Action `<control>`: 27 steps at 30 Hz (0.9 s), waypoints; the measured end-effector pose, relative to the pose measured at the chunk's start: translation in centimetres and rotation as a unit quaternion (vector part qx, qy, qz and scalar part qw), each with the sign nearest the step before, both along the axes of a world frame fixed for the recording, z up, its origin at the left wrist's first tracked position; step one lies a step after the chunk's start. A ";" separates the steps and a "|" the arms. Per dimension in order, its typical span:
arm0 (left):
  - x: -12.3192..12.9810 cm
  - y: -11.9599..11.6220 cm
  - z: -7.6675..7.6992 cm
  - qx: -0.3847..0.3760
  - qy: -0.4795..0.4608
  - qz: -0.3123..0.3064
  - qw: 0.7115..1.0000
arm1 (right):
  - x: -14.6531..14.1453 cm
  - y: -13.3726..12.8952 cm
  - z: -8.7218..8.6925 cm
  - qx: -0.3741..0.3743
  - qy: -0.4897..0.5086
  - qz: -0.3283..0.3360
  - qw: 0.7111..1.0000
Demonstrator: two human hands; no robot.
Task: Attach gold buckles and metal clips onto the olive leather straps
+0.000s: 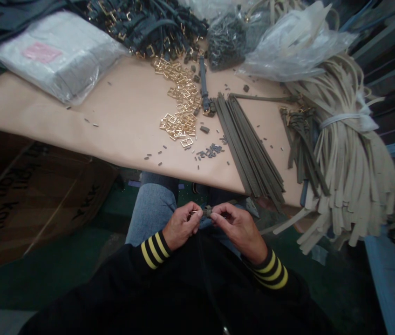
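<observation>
A short olive strap piece [207, 212] sits at lower centre, above the lap, with a thin metal pin [194, 212] sticking out on its left. The left hand [181, 227] and right hand [237, 230] pinch it from either side, fingers closed narrowly on it. Both black sleeves [155, 250] have yellow stripes.

Beyond the hands, a tan table [89, 111] holds scattered gold buckles [178, 100], small metal bits [211, 150] and a stack of olive straps [249, 144]. A bundle of cream straps [353, 149] lies at right, and dark buckled straps [145, 23] lie at top.

At upper left is a wrapped grey parcel [56, 56]. A plastic bag of dark parts [226, 41] sits at top centre, beside a clear bag of cream straps [288, 46].
</observation>
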State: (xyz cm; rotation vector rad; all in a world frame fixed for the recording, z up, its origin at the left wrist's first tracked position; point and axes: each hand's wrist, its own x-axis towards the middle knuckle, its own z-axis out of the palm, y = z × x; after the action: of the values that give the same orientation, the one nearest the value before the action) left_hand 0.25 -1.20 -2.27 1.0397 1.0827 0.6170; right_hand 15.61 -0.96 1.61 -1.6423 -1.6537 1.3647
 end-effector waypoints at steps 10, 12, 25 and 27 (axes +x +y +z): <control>-0.1 -0.1 -0.1 -0.005 -0.016 -0.012 1.000 | 0.1 -0.1 -0.6 -0.143 0.173 -0.050 0.973; -0.1 -0.1 -0.2 -0.006 -0.017 -0.013 1.000 | 0.1 -0.2 -0.5 -0.146 0.174 -0.049 0.973; -0.1 0.0 -0.5 0.013 -0.009 -0.017 1.000 | -0.6 -0.4 1.0 -0.074 0.043 -0.014 0.996; -0.1 -0.1 -0.5 0.027 -0.002 -0.015 1.000 | -0.9 -0.5 0.8 -0.066 0.032 -0.007 0.997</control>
State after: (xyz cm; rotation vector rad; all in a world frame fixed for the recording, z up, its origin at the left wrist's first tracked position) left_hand 0.17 -1.29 -2.79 1.0998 1.0509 0.6275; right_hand 14.73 -1.44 2.42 -1.6616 -1.5424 1.5308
